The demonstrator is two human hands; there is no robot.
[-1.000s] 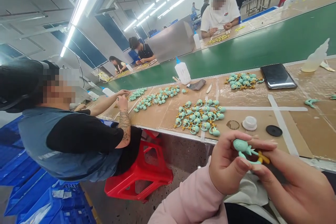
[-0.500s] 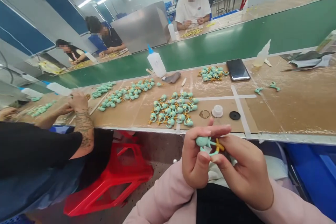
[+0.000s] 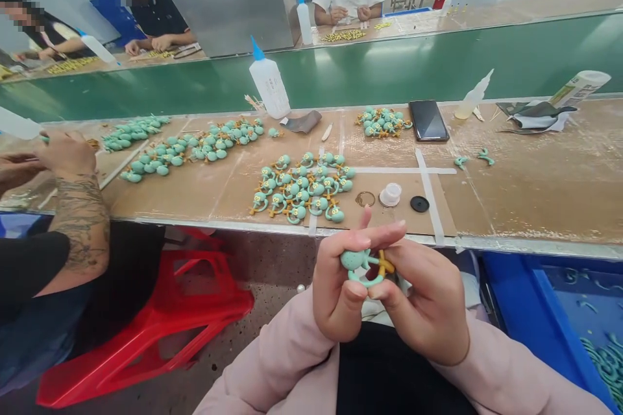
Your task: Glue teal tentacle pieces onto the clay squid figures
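Observation:
Between my two hands is a small mint-green figurine with a round head, a curved green arm and a mustard-yellow piece. My left hand pinches it on the head side, thumb below and fingers above. On the yellow side my right hand grips it, its thumb on the curved arm. Both hands are in front of the table edge, above my lap. Just beyond them lies a cluster of similar figurines. A white cup, a black disc and a thin brown ring lie nearby.
A glue bottle, a phone and another figurine pile stand farther back. Loose green pieces lie right. A blue bin holds green parts. A co-worker's tattooed arm and red stool are left.
The view has shifted right and down, so the scene sits further left and more of the blue bin shows. Both hands keep hold of the figurine with much the same grip.

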